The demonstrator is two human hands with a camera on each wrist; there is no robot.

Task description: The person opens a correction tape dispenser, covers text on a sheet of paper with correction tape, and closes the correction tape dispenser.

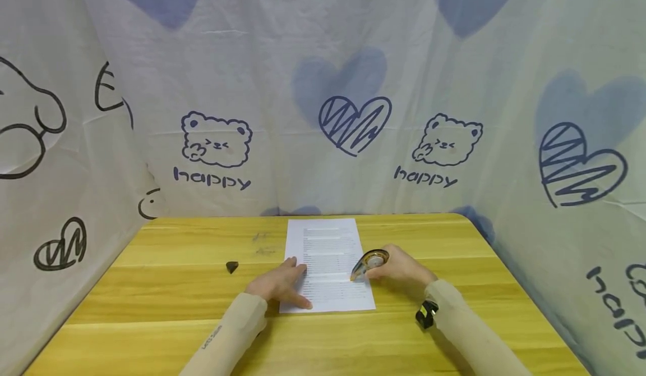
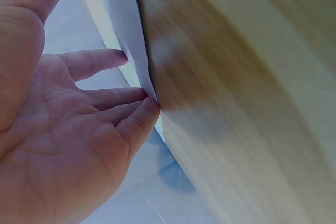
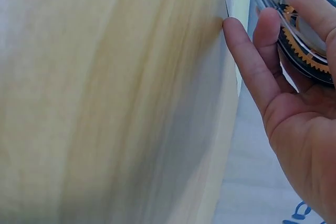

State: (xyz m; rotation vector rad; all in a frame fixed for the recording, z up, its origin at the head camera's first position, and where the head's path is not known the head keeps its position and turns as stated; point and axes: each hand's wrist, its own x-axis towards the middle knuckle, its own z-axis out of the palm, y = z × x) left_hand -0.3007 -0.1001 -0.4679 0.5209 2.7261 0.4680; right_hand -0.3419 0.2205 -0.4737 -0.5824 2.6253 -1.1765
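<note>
A printed sheet of paper (image 1: 328, 303) lies on the wooden table in the head view. My left hand (image 1: 282, 284) rests spread on its left side, fingertips on the paper; the left wrist view shows the straight fingers (image 2: 100, 64) touching the sheet's edge. In my right hand (image 1: 401, 269) is a correction tape dispenser (image 1: 374, 260) with a clear case, held at a tilt, its tip down on the lower right printed lines. The right wrist view shows orange gear wheels inside the dispenser (image 3: 302, 51), gripped by thumb and fingers, while the little finger touches the table.
A small dark pointed object (image 1: 232, 266) lies on the table (image 1: 166, 286) left of the paper. A black device (image 1: 427, 314) is strapped at the right wrist. White printed cloth (image 1: 282, 168) hangs behind the table and along both sides.
</note>
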